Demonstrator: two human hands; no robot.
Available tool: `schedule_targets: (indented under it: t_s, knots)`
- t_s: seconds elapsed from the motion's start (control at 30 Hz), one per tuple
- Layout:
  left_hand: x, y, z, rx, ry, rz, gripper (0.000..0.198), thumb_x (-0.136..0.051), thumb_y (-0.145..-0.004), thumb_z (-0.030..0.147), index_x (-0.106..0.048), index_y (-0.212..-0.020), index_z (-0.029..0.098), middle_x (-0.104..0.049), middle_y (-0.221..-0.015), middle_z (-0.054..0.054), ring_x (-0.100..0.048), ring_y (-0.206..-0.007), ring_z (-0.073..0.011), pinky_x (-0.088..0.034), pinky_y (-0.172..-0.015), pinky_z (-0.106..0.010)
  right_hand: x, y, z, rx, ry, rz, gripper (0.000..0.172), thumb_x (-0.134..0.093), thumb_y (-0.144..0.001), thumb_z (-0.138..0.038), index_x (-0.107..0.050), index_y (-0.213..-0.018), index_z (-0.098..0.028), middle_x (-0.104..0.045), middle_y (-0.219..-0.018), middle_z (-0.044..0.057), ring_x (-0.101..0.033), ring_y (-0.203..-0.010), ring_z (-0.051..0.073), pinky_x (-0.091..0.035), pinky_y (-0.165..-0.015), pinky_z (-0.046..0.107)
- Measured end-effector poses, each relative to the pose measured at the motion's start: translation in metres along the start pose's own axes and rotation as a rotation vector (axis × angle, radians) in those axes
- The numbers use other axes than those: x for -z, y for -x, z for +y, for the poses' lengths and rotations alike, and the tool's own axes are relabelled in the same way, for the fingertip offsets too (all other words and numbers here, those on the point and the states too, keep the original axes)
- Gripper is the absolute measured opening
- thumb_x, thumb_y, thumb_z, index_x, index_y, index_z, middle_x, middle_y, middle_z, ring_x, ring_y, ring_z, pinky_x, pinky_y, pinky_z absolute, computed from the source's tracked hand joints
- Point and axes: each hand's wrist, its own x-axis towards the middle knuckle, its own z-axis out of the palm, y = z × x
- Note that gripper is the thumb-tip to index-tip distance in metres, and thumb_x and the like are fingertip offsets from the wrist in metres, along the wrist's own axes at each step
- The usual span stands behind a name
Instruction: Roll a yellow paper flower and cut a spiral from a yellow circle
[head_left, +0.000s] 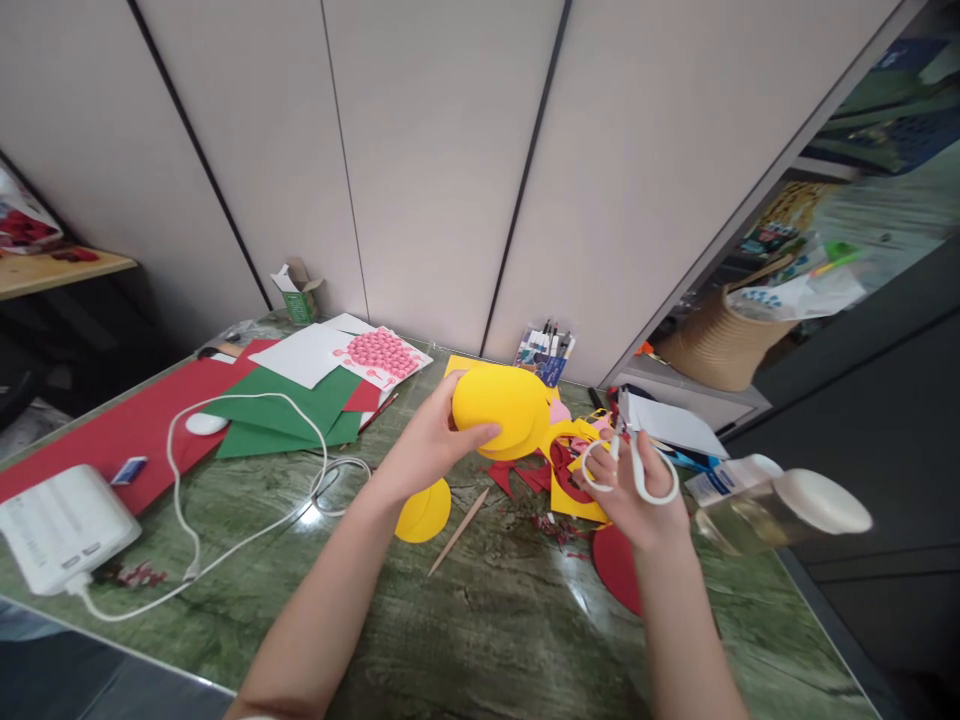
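My left hand (431, 440) is closed on a stack of yellow paper circles (501, 408), held up above the green marble table (480, 620). My right hand (634, 495) grips white-handled scissors (634, 462), with fingers through the loops and the blades pointing up and away. Under and beyond the right hand lie yellow paper offcuts (574, 490) and red scraps (525, 475). A smaller yellow circle (424, 512) lies on the table below my left wrist.
A wooden stick (459, 530) lies beside the yellow circle. Red and green sheets (285, 410), a white power bank (56, 525) with a cable (225, 540), a pen holder (546, 352), a red disc (615, 565) and a glue bottle (772, 510) lie around.
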Motion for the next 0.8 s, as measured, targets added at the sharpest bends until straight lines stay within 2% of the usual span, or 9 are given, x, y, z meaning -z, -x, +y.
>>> schedule_targets:
  t_s: [0.1,0.17,0.3,0.37,0.43,0.47,0.6,0.7,0.8]
  knots:
    - [-0.001,-0.001,0.000,-0.015,-0.010,0.056,0.046,-0.062,-0.076,0.024,-0.043,-0.118,0.022,-0.055,-0.110,-0.006,-0.057,-0.098,-0.0213,-0.051,-0.077,-0.031,0.003,-0.004,-0.001,-0.084,-0.144,-0.045,0.040,-0.034,-0.087,-0.059,-0.055,-0.091,-0.025,-0.042,-0.069,-0.002,-0.041,-0.057,0.013,-0.043,-0.062,0.032]
    - [-0.001,-0.001,-0.001,-0.015,0.006,0.068,0.048,-0.062,-0.076,0.025,-0.041,-0.119,0.021,-0.055,-0.110,-0.007,-0.058,-0.094,-0.0210,-0.053,-0.069,-0.028,-0.001,-0.002,-0.003,-0.081,-0.142,-0.049,0.041,-0.032,-0.087,-0.059,-0.055,-0.094,-0.025,-0.044,-0.072,-0.001,-0.042,-0.060,0.014,-0.042,-0.062,0.032]
    - [-0.005,-0.001,0.000,0.030,0.097,0.033,0.048,-0.059,-0.077,0.025,-0.035,-0.119,0.021,-0.057,-0.105,-0.008,-0.063,-0.076,-0.0172,-0.052,-0.054,-0.023,-0.018,0.013,-0.003,0.028,0.069,-0.070,0.038,-0.035,-0.089,-0.052,-0.059,-0.095,-0.023,-0.038,-0.064,-0.002,-0.036,-0.051,0.013,-0.038,-0.054,0.029]
    - [-0.009,-0.001,0.002,0.037,0.131,0.045,0.048,-0.059,-0.077,0.025,-0.034,-0.117,0.020,-0.057,-0.105,-0.008,-0.064,-0.074,-0.0168,-0.053,-0.053,-0.023,-0.026,0.024,0.000,0.108,0.157,-0.160,0.040,-0.039,-0.087,-0.054,-0.058,-0.102,-0.022,-0.040,-0.063,-0.002,-0.037,-0.051,0.013,-0.036,-0.052,0.029]
    - [-0.012,0.000,0.004,0.017,0.151,0.081,0.047,-0.060,-0.077,0.024,-0.034,-0.116,0.020,-0.055,-0.107,-0.008,-0.064,-0.078,-0.0178,-0.054,-0.053,-0.023,-0.033,0.035,0.005,0.125,0.244,-0.258,0.041,-0.044,-0.084,-0.056,-0.055,-0.106,-0.022,-0.041,-0.065,-0.001,-0.037,-0.051,0.013,-0.034,-0.050,0.029]
    - [-0.014,0.000,0.004,0.004,0.155,0.098,0.047,-0.061,-0.076,0.024,-0.034,-0.115,0.020,-0.054,-0.109,-0.009,-0.064,-0.079,-0.0183,-0.054,-0.054,-0.024,-0.036,0.040,0.007,0.106,0.311,-0.301,0.041,-0.046,-0.084,-0.055,-0.053,-0.108,-0.023,-0.042,-0.066,-0.001,-0.037,-0.052,0.013,-0.032,-0.049,0.028]
    - [-0.019,0.001,0.003,-0.027,0.168,0.144,0.045,-0.061,-0.077,0.026,-0.034,-0.113,0.021,-0.054,-0.109,-0.009,-0.065,-0.075,-0.0178,-0.053,-0.051,-0.023,-0.045,0.051,0.009,0.049,0.575,-0.311,0.028,-0.044,-0.089,-0.049,-0.046,-0.103,-0.025,-0.041,-0.070,-0.002,-0.036,-0.059,0.014,-0.030,-0.054,0.027]
    - [-0.021,0.002,0.001,-0.038,0.194,0.167,0.046,-0.062,-0.076,0.028,-0.033,-0.113,0.022,-0.055,-0.107,-0.008,-0.065,-0.068,-0.0158,-0.052,-0.050,-0.022,-0.049,0.053,0.005,0.028,0.684,-0.317,0.025,-0.041,-0.091,-0.048,-0.043,-0.101,-0.025,-0.040,-0.070,-0.002,-0.036,-0.061,0.014,-0.030,-0.055,0.027]
    - [-0.023,0.003,-0.001,-0.031,0.220,0.152,0.048,-0.063,-0.076,0.028,-0.033,-0.114,0.023,-0.054,-0.109,-0.008,-0.065,-0.071,-0.0162,-0.051,-0.050,-0.022,-0.049,0.052,0.003,0.017,0.729,-0.298,0.023,-0.041,-0.091,-0.046,-0.042,-0.098,-0.025,-0.040,-0.071,-0.002,-0.037,-0.061,0.014,-0.030,-0.056,0.026]
